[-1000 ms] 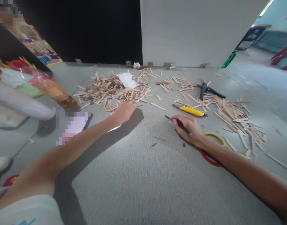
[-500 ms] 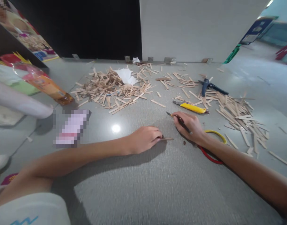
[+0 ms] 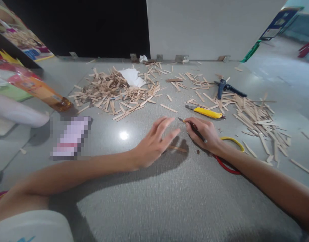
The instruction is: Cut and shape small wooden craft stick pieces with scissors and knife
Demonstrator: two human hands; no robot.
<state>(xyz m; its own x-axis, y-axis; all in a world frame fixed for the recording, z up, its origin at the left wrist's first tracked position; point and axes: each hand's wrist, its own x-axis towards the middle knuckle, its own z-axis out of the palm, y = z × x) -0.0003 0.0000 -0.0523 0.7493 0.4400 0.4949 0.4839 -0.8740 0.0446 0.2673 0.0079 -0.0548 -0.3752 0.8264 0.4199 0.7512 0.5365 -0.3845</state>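
My left hand [image 3: 156,143] is raised a little off the grey surface, fingers spread, with nothing in it. Just below its fingertips a small wooden stick [image 3: 178,148] lies flat, partly in the hand's shadow. My right hand [image 3: 203,131] rests to the right, fingers closed round a dark-handled craft knife [image 3: 197,131] whose blade points up and left. Behind that hand lies a yellow box cutter [image 3: 207,113]. Under my right wrist are a yellow and a red ring [image 3: 231,138], partly covered by the forearm.
A heap of wooden sticks [image 3: 104,90] with a white tissue [image 3: 132,77] lies at the back left. More sticks [image 3: 255,117] and a dark blue clamp-like tool [image 3: 223,89] are at the right. At the left lie a blurred-out phone-like object [image 3: 72,136] and an orange-labelled bottle [image 3: 40,89].
My left hand has let go of the small wooden stick, lifted and spread its fingers. The stick now lies on the surface. My right hand keeps its hold on the knife.
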